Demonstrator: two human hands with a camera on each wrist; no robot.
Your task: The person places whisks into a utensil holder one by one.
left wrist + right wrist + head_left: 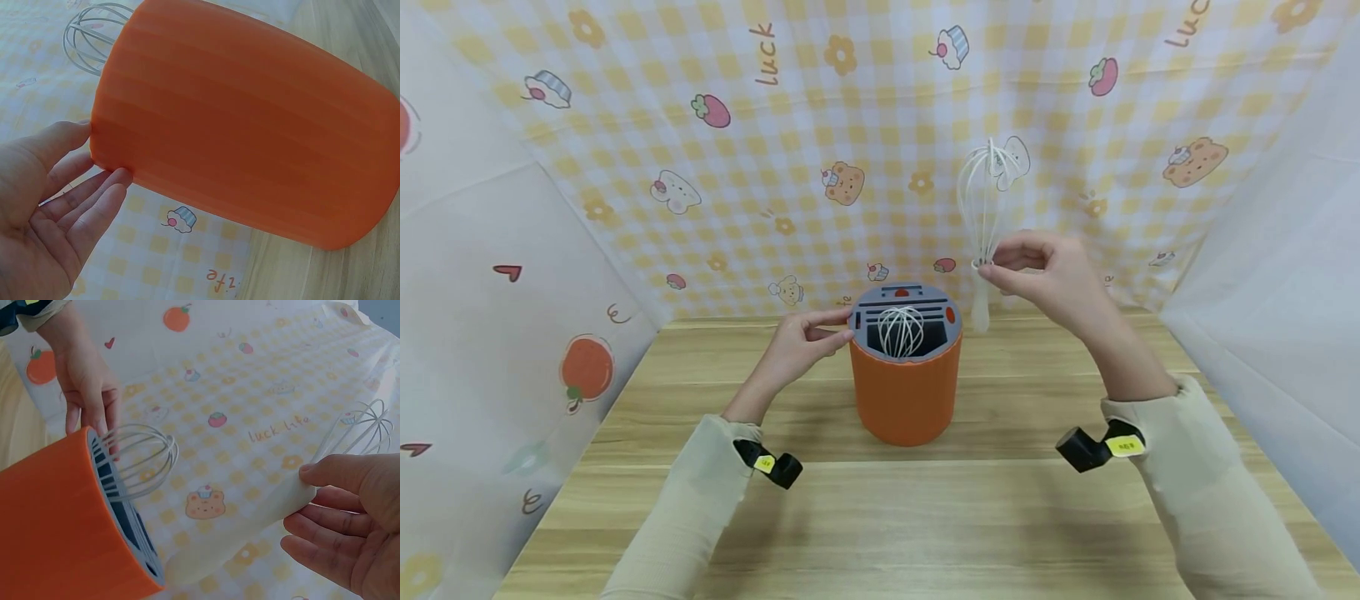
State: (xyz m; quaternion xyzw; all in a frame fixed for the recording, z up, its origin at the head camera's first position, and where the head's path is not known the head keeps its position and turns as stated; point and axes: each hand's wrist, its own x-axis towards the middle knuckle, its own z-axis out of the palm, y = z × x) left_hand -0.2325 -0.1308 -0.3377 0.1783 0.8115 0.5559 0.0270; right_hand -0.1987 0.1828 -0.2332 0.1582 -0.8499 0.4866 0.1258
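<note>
My right hand pinches a cream whisk between thumb and fingers, where the wires meet the handle. The whisk stands nearly upright, wires up, to the right of and above an orange utensil holder. In the right wrist view its pale handle slants down behind the holder's rim. The holder has a grey slotted top. Another whisk sits in its large opening, only the wire head showing. With fairly straight fingers, my left hand touches the holder's upper left rim.
Beneath the holder is a wood-grain table. A yellow checked cloth with printed cartoons hangs behind, and white printed sheets flank both sides. Each wrist carries a black camera mount.
</note>
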